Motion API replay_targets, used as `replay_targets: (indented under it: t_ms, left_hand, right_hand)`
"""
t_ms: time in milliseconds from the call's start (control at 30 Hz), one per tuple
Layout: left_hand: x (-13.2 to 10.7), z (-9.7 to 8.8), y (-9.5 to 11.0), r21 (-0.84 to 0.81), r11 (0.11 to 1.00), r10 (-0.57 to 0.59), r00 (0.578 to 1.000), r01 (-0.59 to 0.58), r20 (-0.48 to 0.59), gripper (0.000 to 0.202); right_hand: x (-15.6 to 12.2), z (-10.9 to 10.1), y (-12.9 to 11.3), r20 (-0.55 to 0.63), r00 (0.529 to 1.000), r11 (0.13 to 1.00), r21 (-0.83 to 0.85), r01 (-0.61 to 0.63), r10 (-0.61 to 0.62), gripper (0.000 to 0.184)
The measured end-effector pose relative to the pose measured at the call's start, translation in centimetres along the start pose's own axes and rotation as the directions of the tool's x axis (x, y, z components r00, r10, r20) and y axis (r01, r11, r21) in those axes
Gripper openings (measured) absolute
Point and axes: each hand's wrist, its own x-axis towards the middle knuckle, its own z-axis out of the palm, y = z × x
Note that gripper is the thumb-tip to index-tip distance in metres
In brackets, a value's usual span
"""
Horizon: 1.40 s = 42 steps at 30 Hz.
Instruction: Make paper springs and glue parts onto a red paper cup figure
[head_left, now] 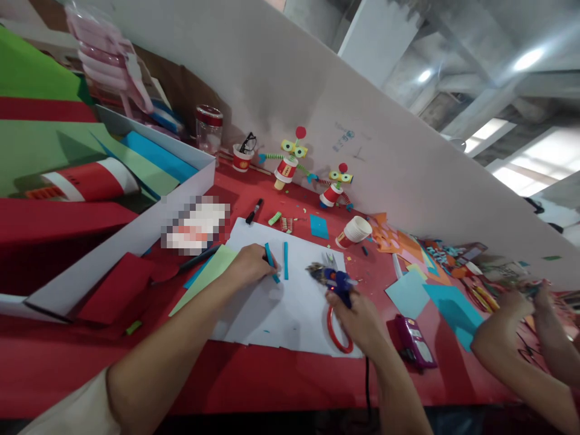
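Note:
My left hand (251,263) pinches a narrow blue paper strip (272,263) above a white sheet (244,314). Just right of it, a second blue strip (286,261) lies on the sheet. My right hand (356,311) is wrapped round a blue hot glue gun (339,285), whose dirty, crusted nozzle points left, toward the strips. Partly beneath the gun and hand lie scissors with red handles (334,338); their blades show only in part. The gun's black cord (367,386) hangs down past the table's front edge.
A white-walled box (136,244) of coloured paper stands left. Behind are two paper-cup robot figures (286,169), a cup with glasses (243,158) and stacked cups (353,232). Right are a purple device (414,341), blue paper (455,311) and a co-worker's arms (512,344).

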Motion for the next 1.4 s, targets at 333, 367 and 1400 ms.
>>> replay_targets:
  t_ms: [333, 367, 1400]
  left_hand:
    - [0.2, -0.6, 0.4, -0.523, 0.835, -0.053, 0.923, -0.168, -0.381, 0.009]
    - [0.2, -0.7, 0.5, -0.552, 0.815, -0.07, 0.914, -0.178, -0.399, 0.009]
    - [-1.6, -0.1, 3.4, -0.708, 0.706, -0.208, 0.959, 0.01, -0.194, 0.027]
  right_hand:
    - [4.2, -1.4, 7.1, -0.249, 0.955, 0.777, -0.565, -0.278, 0.161, 0.034]
    - [4.2, -0.9, 6.5, -0.286, 0.95, 0.773, -0.571, -0.276, 0.128, 0.033]
    - [7.6, 4.2, -3.9, -0.201, 0.978, 0.273, 0.945, 0.178, 0.057, 0.026]
